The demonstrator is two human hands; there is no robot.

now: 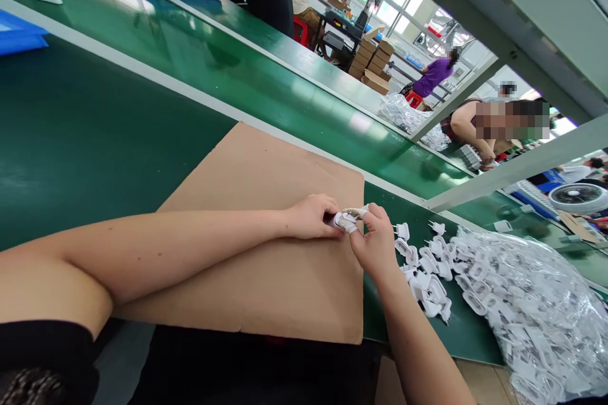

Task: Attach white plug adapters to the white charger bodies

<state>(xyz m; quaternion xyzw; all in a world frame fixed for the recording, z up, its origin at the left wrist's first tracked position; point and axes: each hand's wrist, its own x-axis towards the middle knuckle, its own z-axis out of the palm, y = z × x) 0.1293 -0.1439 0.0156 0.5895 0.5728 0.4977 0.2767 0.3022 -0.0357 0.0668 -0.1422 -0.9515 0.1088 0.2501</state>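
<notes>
Both the left hand (pixel 311 215) and right hand (pixel 377 240) pinch one white plug (pixel 346 220) between them over the cardboard sheet's (pixel 266 253) far right corner, its length running hand to hand.

- The small white part (pixel 346 220) is mostly covered by the fingers of the left hand (pixel 311 216) and the right hand (pixel 377 242); its shape is not clear.
- The heap of bagged white pieces (pixel 536 310) is cut off by the right and bottom edges.
- The blue tray (pixel 19 35) at far left is cut by the edge.
- The people far behind are too small to tell what they handle.
</notes>
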